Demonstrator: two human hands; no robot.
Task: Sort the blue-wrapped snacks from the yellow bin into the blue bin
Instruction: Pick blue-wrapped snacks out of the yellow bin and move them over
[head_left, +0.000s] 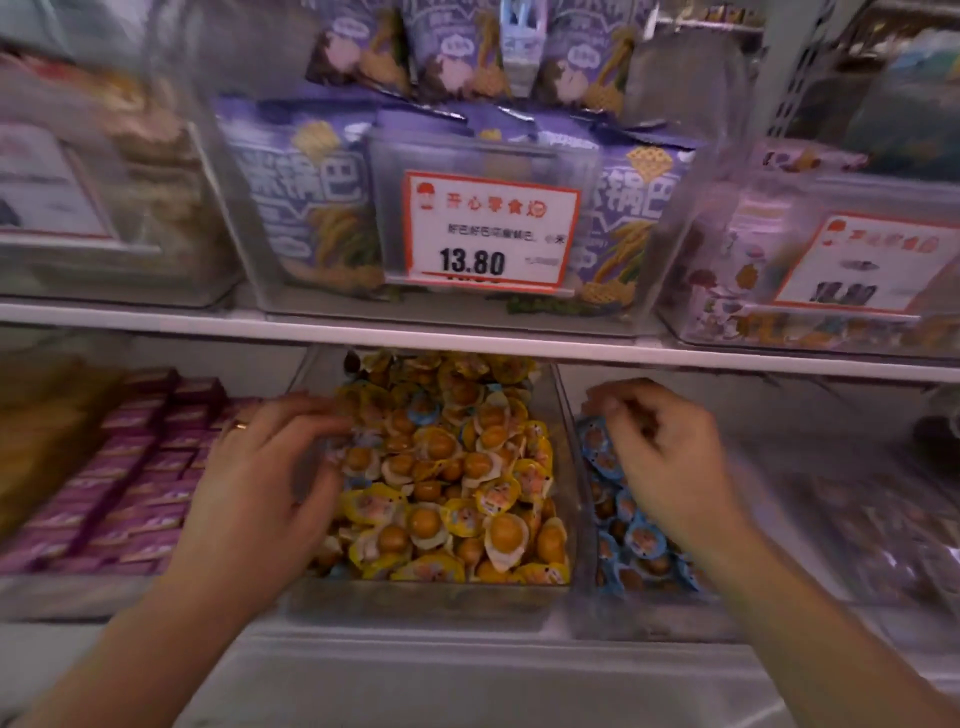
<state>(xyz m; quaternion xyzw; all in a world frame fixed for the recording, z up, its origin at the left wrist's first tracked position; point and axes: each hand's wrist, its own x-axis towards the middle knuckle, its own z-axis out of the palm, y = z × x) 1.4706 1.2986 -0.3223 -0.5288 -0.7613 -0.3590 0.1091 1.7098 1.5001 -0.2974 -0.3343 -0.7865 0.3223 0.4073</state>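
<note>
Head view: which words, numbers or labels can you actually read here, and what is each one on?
"13.80": middle price card on the clear upper-shelf bin.
"开心零食": red header of that same card; the small line under it is too blurred to read.
Large white characters on the purple snack bags: cut off by the card, not readable whole.
Right price card: blurred.
Left card: blurred.

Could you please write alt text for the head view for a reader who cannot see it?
A person's left hand reaches into the yellow bin of snacks while the right hand, fingers curled, is over the blue bin beside it. On the shelf above, purple bags flank a price tag reading 13.80.
</note>
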